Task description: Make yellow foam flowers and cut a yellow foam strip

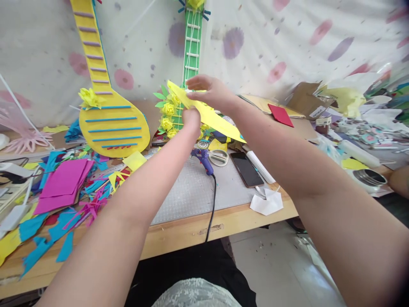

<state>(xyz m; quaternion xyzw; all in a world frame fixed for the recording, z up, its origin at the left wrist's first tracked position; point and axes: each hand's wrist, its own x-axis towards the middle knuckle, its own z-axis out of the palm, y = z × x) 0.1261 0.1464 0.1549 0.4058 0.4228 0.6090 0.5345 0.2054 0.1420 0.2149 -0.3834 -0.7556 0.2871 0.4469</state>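
Note:
My left hand [192, 119] is closed on a long strip of thin yellow sheet material [220, 123], which slants down to the right above the table. Just over the strip's upper part is my right hand [212, 93], its thumb and fingers apart; whether they touch the strip is hard to see. Behind both hands leans a green guitar-like craft [192, 51] with white strings and yellow flowers [168, 109] at its base. A purple glue gun [203, 160] lies below my hands on the grey cutting mat [179, 187], beside white-handled scissors [218, 158].
A yellow instrument-shaped cutout [115, 125] leans at the left. Magenta sheets [64, 183] and blue scraps [36, 251] litter the left side. A phone [247, 169] and white paper [266, 202] lie right of the mat. An open bottle [367, 179] lies farther right, near another person's arm [399, 181].

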